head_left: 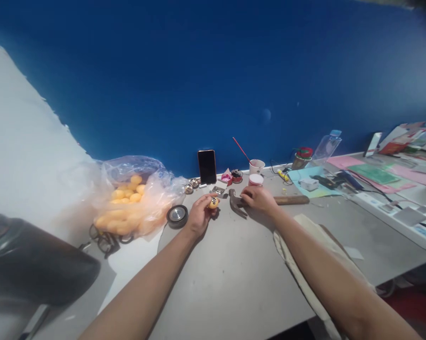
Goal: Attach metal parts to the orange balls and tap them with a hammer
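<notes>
While the left hand [199, 215] holds a small orange ball [213, 203] just over the surface [227, 278], the right hand [260, 199] sits across the hammer [291, 200]. Left grip: closed on the ball, fingers wrapped round its side, a patterned dark-and-pale patch facing up. Right grip: fingers bent and drawn together near the hammer's head; whether they pinch anything, cannot tell. Hammer lies flat, claw head toward the left hand, wooden handle out to the right beyond the right wrist.

Just behind the right hand, a tub [256, 179] with pale top; behind that, a paper cup [257, 166] with a red stick [242, 150] leaning out. Phone [207, 166] upright near the blue wall [213, 75], black screen facing out. Right of it, a pink wrapper [226, 176] beside a dark, red-based round object [237, 176]. To the left of the phone, two shiny balls, close together.

Near the left hand, a black disc [177, 216] with silvery centre. Further left, a clear bag [156, 165] full of plain orange balls, glasses [105, 243] at its foot. Under the right forearm, a pale cloth [305, 226]. Far right: power strip [393, 219], papers [372, 172].
</notes>
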Demonstrator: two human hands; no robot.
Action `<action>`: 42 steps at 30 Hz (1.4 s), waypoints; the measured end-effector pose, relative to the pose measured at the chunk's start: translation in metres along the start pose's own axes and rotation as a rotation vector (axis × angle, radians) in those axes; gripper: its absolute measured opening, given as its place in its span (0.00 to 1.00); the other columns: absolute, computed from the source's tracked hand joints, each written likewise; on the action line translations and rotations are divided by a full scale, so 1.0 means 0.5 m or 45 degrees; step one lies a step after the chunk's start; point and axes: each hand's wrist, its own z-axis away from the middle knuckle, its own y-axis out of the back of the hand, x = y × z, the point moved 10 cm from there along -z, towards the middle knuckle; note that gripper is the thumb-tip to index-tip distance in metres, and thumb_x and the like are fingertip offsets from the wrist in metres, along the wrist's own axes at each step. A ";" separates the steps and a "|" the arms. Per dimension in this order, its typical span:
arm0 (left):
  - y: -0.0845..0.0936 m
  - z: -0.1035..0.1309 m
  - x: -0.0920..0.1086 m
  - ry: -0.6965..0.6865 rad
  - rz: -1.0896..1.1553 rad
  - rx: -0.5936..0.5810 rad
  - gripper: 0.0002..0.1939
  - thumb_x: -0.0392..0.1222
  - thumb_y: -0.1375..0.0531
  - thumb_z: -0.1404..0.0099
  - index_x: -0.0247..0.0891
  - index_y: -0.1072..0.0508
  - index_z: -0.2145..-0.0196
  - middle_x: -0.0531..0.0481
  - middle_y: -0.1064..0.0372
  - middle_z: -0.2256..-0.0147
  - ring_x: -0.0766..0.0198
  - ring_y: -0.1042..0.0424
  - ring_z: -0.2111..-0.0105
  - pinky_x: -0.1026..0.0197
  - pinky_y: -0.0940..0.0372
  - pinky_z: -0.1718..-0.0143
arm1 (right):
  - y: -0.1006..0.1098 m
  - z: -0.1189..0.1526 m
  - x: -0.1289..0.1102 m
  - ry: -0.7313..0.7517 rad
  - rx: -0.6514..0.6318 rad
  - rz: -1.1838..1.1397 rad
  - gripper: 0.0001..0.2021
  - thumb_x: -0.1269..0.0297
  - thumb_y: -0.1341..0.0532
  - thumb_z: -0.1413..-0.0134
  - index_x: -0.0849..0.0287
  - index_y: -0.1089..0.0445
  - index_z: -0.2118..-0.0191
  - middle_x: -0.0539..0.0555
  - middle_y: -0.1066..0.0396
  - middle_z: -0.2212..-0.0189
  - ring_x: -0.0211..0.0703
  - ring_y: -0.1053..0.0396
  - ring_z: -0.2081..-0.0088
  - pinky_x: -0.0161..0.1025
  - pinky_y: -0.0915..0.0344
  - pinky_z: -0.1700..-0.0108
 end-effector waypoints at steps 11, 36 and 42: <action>-0.010 -0.001 -0.030 0.159 0.153 -0.042 0.19 0.50 0.27 0.40 0.37 0.26 0.58 0.49 0.27 0.64 0.71 0.32 0.76 0.68 0.41 0.76 | 0.015 -0.036 -0.015 0.042 0.175 -0.153 0.12 0.60 0.39 0.32 0.58 0.19 0.61 0.56 0.18 0.66 0.44 0.28 0.66 0.39 0.43 0.63; -0.004 -0.002 -0.056 0.341 0.345 -0.042 0.32 0.64 0.47 0.23 0.32 0.24 0.67 0.44 0.27 0.73 0.66 0.32 0.78 0.66 0.41 0.78 | 0.074 -0.225 -0.112 -0.067 -0.101 -1.155 0.21 0.51 0.25 0.42 0.60 0.26 0.76 0.51 0.28 0.83 0.32 0.37 0.83 0.30 0.45 0.82; -0.010 -0.004 -0.052 0.347 0.350 -0.038 0.32 0.64 0.46 0.23 0.32 0.23 0.68 0.44 0.28 0.73 0.65 0.32 0.78 0.65 0.40 0.77 | 0.314 -0.294 -0.043 -0.080 0.385 -1.754 0.25 0.36 0.33 0.37 0.55 0.29 0.66 0.42 0.35 0.81 0.31 0.36 0.80 0.28 0.40 0.78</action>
